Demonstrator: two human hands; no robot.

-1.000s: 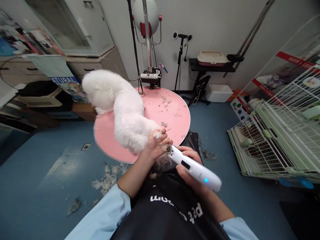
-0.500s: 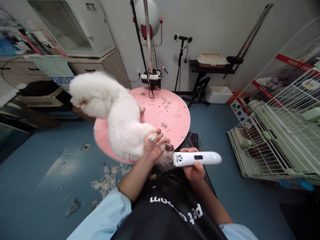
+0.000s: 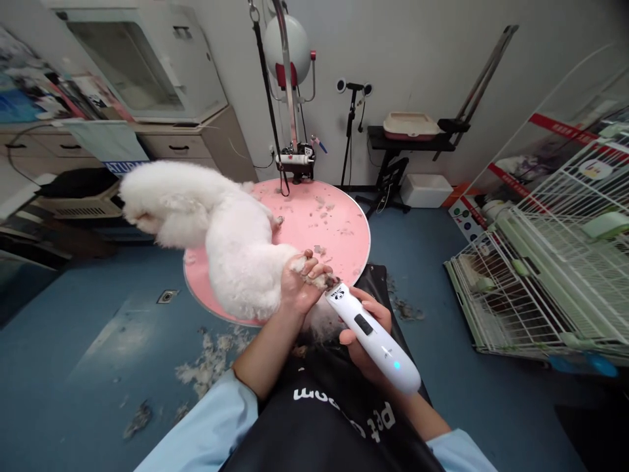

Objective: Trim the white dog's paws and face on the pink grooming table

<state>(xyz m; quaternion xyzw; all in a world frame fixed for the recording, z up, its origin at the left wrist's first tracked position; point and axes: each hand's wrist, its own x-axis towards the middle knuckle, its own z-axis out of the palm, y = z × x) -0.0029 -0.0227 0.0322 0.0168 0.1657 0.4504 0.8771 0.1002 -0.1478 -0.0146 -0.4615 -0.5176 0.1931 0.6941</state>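
Head view, left hand (image 3: 299, 293) clasping dog's paw (image 3: 320, 281), right hand (image 3: 380, 314) gripping clipper (image 3: 376, 341), blade hidden.

White dog (image 3: 230, 249); pink surface (image 3: 344, 226); white clipper (image 3: 376, 337), blue light; black apron (image 3: 334, 432), white lettering; light-blue sleeve (image 3: 206, 439); blue floor (image 3: 73, 367), whitish-grey fur clumps (image 3: 211, 357).

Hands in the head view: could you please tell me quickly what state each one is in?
Left hand: closed around a paw of the white dog.
Right hand: closed around the white clipper, tip at that paw.
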